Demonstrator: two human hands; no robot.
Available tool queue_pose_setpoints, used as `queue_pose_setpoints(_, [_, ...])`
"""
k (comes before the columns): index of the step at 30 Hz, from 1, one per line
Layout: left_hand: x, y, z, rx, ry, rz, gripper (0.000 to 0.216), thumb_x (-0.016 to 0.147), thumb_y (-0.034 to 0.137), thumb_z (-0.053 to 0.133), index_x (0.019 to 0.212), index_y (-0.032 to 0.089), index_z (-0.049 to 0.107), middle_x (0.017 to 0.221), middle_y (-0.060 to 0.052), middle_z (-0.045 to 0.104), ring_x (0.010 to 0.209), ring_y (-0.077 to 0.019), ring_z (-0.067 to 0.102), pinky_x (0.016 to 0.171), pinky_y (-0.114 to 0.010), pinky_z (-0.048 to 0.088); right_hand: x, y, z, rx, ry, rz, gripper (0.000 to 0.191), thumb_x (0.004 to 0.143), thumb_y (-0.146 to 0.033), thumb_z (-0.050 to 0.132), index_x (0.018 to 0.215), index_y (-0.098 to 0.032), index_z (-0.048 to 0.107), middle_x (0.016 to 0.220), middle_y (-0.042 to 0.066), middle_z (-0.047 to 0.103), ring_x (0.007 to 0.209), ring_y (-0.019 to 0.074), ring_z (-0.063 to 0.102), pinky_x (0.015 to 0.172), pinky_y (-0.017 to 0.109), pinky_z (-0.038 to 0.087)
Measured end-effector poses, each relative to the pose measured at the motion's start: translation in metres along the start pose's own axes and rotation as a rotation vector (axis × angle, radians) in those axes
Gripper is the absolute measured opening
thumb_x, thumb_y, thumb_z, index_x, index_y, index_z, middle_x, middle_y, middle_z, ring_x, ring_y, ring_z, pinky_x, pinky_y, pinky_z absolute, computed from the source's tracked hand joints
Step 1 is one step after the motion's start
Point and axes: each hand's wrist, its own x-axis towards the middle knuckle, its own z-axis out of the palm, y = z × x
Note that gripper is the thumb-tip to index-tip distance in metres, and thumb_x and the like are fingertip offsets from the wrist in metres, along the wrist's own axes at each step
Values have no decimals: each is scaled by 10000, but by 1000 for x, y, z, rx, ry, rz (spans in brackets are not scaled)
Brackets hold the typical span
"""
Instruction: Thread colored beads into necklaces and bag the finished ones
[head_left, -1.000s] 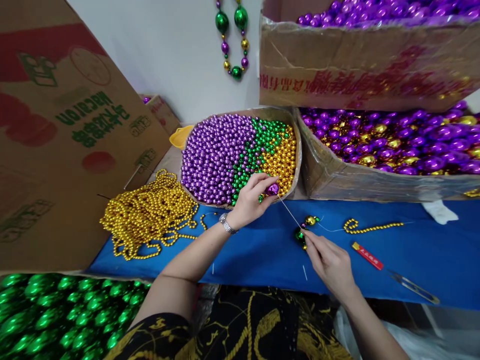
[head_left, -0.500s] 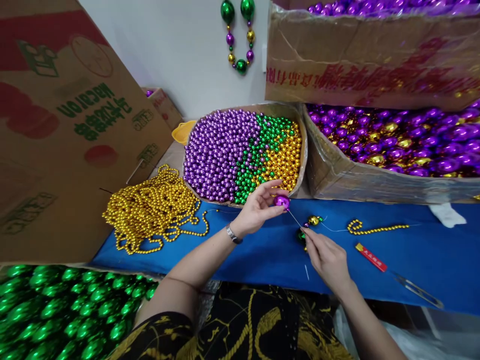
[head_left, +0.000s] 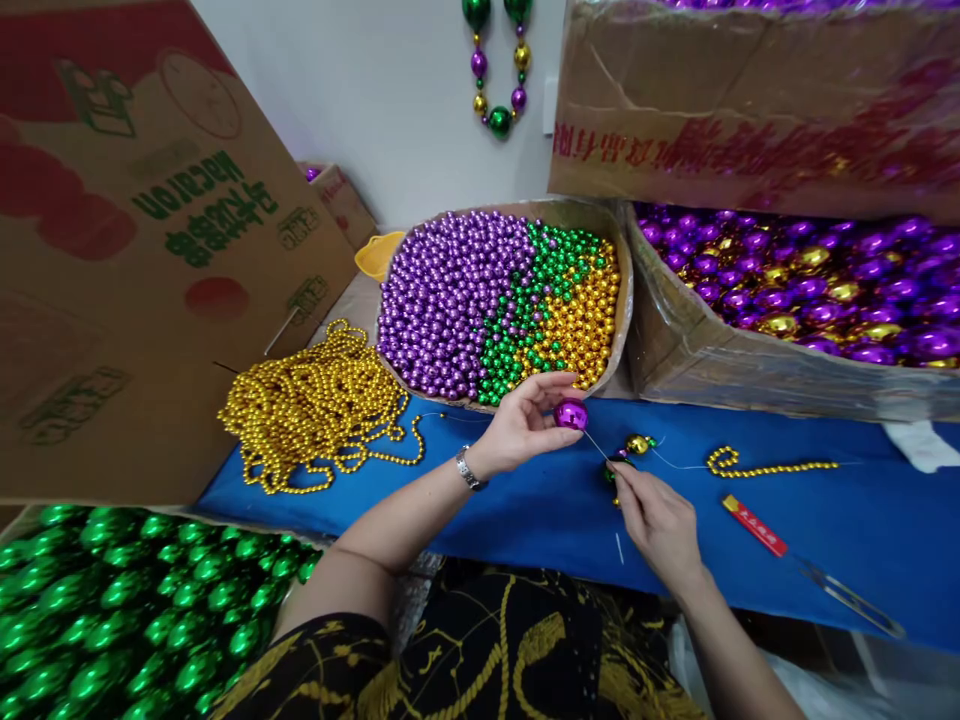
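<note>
My left hand pinches a purple bead just in front of the tray of small beads. A thin wire runs from that bead down to my right hand, whose fingertips pinch the wire beside a green bead on the blue cloth. A gold bead and a short gold bead strand lie further along the same wire, to the right.
A heap of gold bead strands lies at the left. A box of large green beads sits at the lower left, boxes of purple and gold beads at the right. Red-handled snips rest on the cloth. A beaded necklace hangs on the wall.
My left hand has carried the purple bead from over the tray down and right along the wire, closer to my right hand. The view has shifted slightly.
</note>
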Motion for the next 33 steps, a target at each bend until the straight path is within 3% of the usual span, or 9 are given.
queue_pose_setpoints(4, [-5, -2, 0, 2, -12, -43, 625, 684, 159, 839, 1246, 203, 569, 1155, -96, 669, 1057, -180, 638, 879, -292, 537, 0, 0, 1, -73, -6, -43, 280, 909, -93, 583, 1182, -152, 605, 789, 31, 712, 670, 150, 674, 708, 271, 531])
queue_pose_setpoints(10, [-2, 4, -11, 208, -140, -11, 601, 776, 272, 769, 1322, 230, 522, 1311, -135, 601, 1126, -218, 615, 845, -310, 545, -1, -2, 3, 23, 6, 4, 230, 925, -113, 568, 1148, -153, 607, 925, 63, 748, 784, 149, 716, 766, 251, 553])
queue_pose_setpoints(14, [40, 10, -33, 880, -35, 169, 340, 910, 289, 582, 1237, 194, 587, 1228, -121, 634, 1055, -208, 604, 884, -367, 502, -5, 4, 5, -49, 67, 51, 183, 924, -147, 581, 1100, -145, 628, 933, 79, 756, 797, 171, 732, 763, 261, 566])
queue_pose_setpoints(18, [85, -4, -37, 1623, -279, 104, 164, 882, 180, 562, 983, 138, 684, 958, -123, 682, 950, -253, 583, 842, -399, 463, -5, 7, 6, -127, 110, 46, 164, 929, -165, 573, 1075, -134, 640, 899, 84, 758, 748, 177, 733, 725, 264, 571])
queue_pose_setpoints(21, [97, -15, -30, 1772, -344, 70, 209, 857, 64, 494, 919, 121, 686, 938, -148, 670, 974, -275, 570, 767, -366, 465, -4, 6, 5, -152, 123, 41, 165, 928, -164, 569, 1072, -137, 644, 896, 83, 759, 754, 178, 734, 731, 260, 573])
queue_pose_setpoints(23, [97, -17, -28, 1701, -283, 76, 239, 844, 30, 478, 931, 108, 686, 948, -159, 660, 980, -268, 575, 778, -367, 473, -4, 5, 3, -152, 126, 46, 164, 927, -164, 566, 1066, -141, 649, 897, 81, 760, 763, 178, 735, 744, 257, 574])
queue_pose_setpoints(25, [92, -15, -29, 1457, -166, 69, 204, 851, 69, 519, 956, 103, 691, 977, -154, 653, 952, -242, 594, 807, -369, 484, -3, 4, 1, -144, 127, 56, 165, 928, -165, 562, 1062, -149, 655, 890, 73, 761, 756, 175, 734, 741, 254, 575])
queue_pose_setpoints(30, [70, 1, -24, 283, 67, -127, 231, 867, 299, 632, 1034, 150, 688, 1007, -90, 691, 832, -151, 663, 828, -337, 527, 1, 1, -1, -99, 130, 67, 174, 922, -155, 565, 1071, -158, 655, 890, 62, 761, 744, 166, 732, 739, 249, 576])
queue_pose_setpoints(33, [57, 10, -13, -73, 91, -226, 265, 796, 328, 730, 987, 145, 710, 1019, -86, 713, 842, -148, 690, 843, -316, 540, 4, -1, -1, -91, 137, 54, 197, 920, -150, 565, 1095, -165, 653, 889, 55, 763, 745, 161, 731, 743, 243, 575])
